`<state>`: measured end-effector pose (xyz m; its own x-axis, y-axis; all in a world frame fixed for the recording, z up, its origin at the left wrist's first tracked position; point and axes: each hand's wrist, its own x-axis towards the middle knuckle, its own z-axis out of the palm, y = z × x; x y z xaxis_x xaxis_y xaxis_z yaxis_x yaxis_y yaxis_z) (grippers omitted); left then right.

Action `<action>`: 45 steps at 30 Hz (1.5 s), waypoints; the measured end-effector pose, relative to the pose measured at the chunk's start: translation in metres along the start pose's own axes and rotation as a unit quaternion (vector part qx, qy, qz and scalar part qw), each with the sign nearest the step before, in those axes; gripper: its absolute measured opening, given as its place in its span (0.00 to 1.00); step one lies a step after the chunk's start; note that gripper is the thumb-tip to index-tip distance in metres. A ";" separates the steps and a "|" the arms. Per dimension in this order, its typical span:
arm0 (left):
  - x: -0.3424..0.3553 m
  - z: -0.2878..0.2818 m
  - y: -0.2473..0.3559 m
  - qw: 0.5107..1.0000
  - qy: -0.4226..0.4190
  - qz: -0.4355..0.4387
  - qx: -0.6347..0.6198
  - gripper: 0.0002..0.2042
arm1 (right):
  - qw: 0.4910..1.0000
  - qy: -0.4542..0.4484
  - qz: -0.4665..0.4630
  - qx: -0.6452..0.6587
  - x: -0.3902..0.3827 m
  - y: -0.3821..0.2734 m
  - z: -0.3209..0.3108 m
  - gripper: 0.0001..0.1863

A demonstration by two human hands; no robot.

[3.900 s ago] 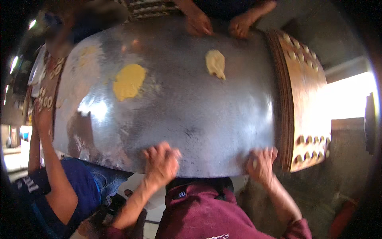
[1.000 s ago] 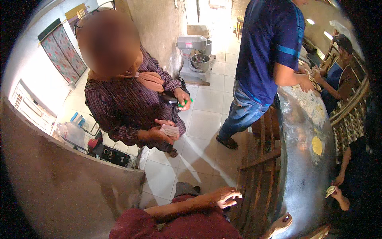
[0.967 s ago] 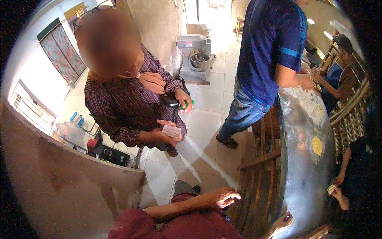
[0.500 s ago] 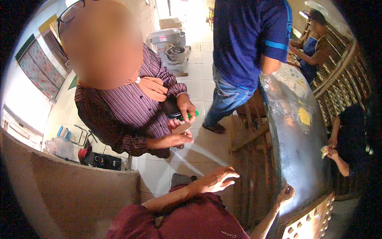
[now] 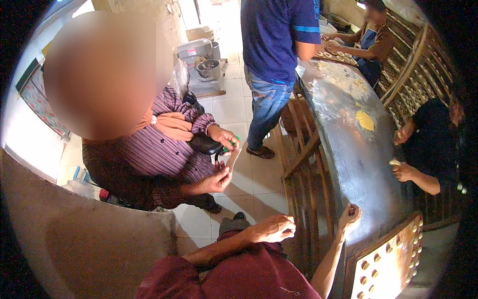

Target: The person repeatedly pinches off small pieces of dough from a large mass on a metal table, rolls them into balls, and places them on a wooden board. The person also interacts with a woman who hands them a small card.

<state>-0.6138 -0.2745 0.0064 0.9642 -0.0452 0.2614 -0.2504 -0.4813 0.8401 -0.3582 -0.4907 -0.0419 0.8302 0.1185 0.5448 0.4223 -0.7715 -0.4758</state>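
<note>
while both bare hands are at the near end of the scene, the likeliest trouble seems to lie around the right one. the bare right hand (image 5: 350,218) is at the near left edge of the long, grey, metal-topped surface (image 5: 338,154), its fingers curled into a loose fist; whether anything is tucked inside cannot be told. near it, at the near right end of the surface, is a pale rectangular wooden board (image 5: 386,276) bearing rows of small round pieces (image 5: 365,265). a turn of the body could swing the right forearm against the board's near left edge, and a knock like that might shift the board or set the round pieces rolling; whether they are stuck down does not show.

the bare left hand (image 5: 273,229) hangs in the air before the dark red sweater (image 5: 254,274), fingers drawn in and loosely closed, with nothing visible in them. if it swung right without care, its knuckles could strike the brown slatted wooden frame (image 5: 308,174) under the surface. a sudden reach far and left might jostle the thin, pale slip (image 5: 233,157) that a co-worker in a striped shirt (image 5: 172,142) holds.
</note>
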 end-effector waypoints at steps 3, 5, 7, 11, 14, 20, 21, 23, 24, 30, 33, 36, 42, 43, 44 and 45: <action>0.009 0.007 0.009 0.999 -0.053 0.000 -0.007 0.14 | 1.000 0.003 0.004 0.030 0.004 -0.011 -0.003 0.10; 0.022 0.015 0.026 0.991 -0.109 0.057 -0.059 0.17 | 0.999 -0.006 0.010 0.032 0.005 -0.009 -0.006 0.10; 0.042 0.035 0.062 0.950 -0.236 0.060 -0.194 0.18 | 1.000 -0.010 0.004 0.026 0.009 -0.007 -0.011 0.10; 0.055 0.096 0.095 0.841 -0.416 0.089 -0.333 0.19 | 0.998 -0.034 -0.013 0.041 0.007 -0.012 -0.010 0.10; 0.060 0.126 0.113 0.814 -0.449 0.115 -0.350 0.18 | 0.998 -0.051 -0.023 0.028 0.005 -0.010 -0.008 0.10; 0.055 0.132 0.114 0.815 -0.439 0.133 -0.353 0.18 | 0.998 -0.013 -0.028 0.050 -0.001 -0.002 -0.004 0.10; 0.052 0.126 0.109 0.817 -0.435 0.137 -0.352 0.18 | 0.998 0.003 -0.038 0.043 0.000 0.005 -0.006 0.11; 0.042 0.116 0.104 0.825 -0.423 0.134 -0.350 0.18 | 0.997 -0.017 -0.023 0.065 -0.002 -0.003 -0.011 0.10; 0.041 0.115 0.104 0.826 -0.423 0.134 -0.349 0.18 | 0.998 -0.014 -0.024 0.064 -0.002 -0.003 -0.009 0.10; 0.045 0.132 0.119 0.826 -0.425 0.122 -0.350 0.18 | 0.996 -0.024 -0.023 0.080 -0.004 -0.016 -0.013 0.11; 0.051 0.141 0.122 0.820 -0.429 0.128 -0.356 0.17 | 0.997 -0.035 -0.007 0.063 -0.002 -0.010 -0.020 0.13; 0.050 0.143 0.126 0.821 -0.428 0.123 -0.358 0.17 | 0.997 -0.030 -0.011 0.069 -0.004 -0.013 -0.019 0.13; 0.049 0.146 0.129 0.823 -0.428 0.119 -0.354 0.17 | 0.996 -0.010 -0.015 0.085 -0.005 -0.018 -0.017 0.11; 0.048 0.146 0.127 0.821 -0.427 0.123 -0.358 0.17 | 0.997 -0.019 -0.009 0.073 -0.005 -0.015 -0.018 0.11; 0.047 0.145 0.125 0.821 -0.428 0.125 -0.358 0.17 | 0.998 -0.028 -0.004 0.061 -0.004 -0.012 -0.019 0.10; 0.047 0.145 0.123 0.820 -0.427 0.127 -0.359 0.17 | 0.997 -0.025 -0.001 0.069 -0.003 -0.009 -0.019 0.10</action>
<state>-0.5863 -0.4630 0.0531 0.5068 -0.8080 0.3005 -0.1436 0.2646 0.9536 -0.3717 -0.4962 -0.0258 0.8446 0.1538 0.5129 0.4679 -0.6778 -0.5672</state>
